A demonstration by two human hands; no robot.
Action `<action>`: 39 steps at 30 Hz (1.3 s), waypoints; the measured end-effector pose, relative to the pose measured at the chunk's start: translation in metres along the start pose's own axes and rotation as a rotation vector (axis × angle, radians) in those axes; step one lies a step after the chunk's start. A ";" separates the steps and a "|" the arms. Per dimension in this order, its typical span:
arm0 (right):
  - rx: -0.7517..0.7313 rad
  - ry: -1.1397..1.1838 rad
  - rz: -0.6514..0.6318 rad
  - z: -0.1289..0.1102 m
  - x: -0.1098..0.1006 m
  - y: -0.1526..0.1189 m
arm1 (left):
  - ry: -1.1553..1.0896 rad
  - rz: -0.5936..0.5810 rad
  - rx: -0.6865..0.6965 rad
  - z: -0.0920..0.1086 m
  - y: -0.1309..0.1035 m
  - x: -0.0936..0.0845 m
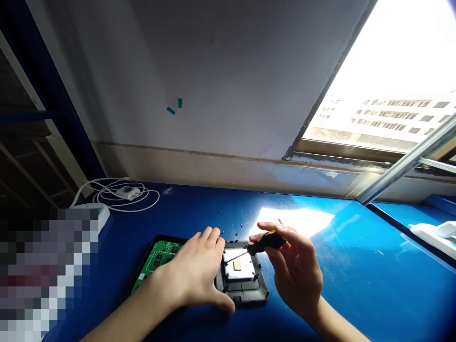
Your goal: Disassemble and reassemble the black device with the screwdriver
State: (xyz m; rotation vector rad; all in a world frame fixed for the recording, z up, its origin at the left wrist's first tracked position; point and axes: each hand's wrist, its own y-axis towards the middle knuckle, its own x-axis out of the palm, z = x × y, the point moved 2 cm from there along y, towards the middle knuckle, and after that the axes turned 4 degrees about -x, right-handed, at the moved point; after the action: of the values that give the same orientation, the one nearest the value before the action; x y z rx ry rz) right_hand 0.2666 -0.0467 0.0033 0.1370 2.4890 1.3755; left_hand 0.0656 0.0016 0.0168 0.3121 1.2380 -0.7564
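A black plastic casing (pixel 262 289) lies on the blue table, with a green circuit board (pixel 161 251) in its left part and a silver metal plate (pixel 245 271) in its right part. A small gold square (pixel 237 266) sits on the plate. My left hand (pixel 195 268) rests over the middle of the casing, fingers spread, hiding part of the board. In my right hand (pixel 297 266) is a black and yellow screwdriver (pixel 267 241), tilted, its thin shaft reaching the plate's left edge. Several small dark screws (pixel 237 233) lie behind the casing.
A white adapter (pixel 128 192) with coiled white cable lies at the back left, near a white device (pixel 103 216). Pixelation covers the lower left. Along the back stands a wall (pixel 213 85); a metal frame bar (pixel 402 164) rises at the right, with white objects (pixel 436 240) beyond it.
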 end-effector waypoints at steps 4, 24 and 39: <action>0.028 -0.019 -0.025 -0.001 0.002 0.002 | 0.007 -0.006 -0.013 0.001 0.000 -0.001; -0.027 -0.121 -0.158 -0.020 0.055 0.052 | -0.104 0.064 0.051 -0.004 0.000 0.003; 0.088 0.045 -0.061 -0.014 0.055 0.034 | 0.005 0.104 0.075 -0.004 0.002 0.008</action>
State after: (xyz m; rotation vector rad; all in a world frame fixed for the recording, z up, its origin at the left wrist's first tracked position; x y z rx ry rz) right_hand 0.2080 -0.0277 0.0271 0.0483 2.5692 1.2588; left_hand 0.0652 0.0030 0.0072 0.4371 1.1899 -0.7138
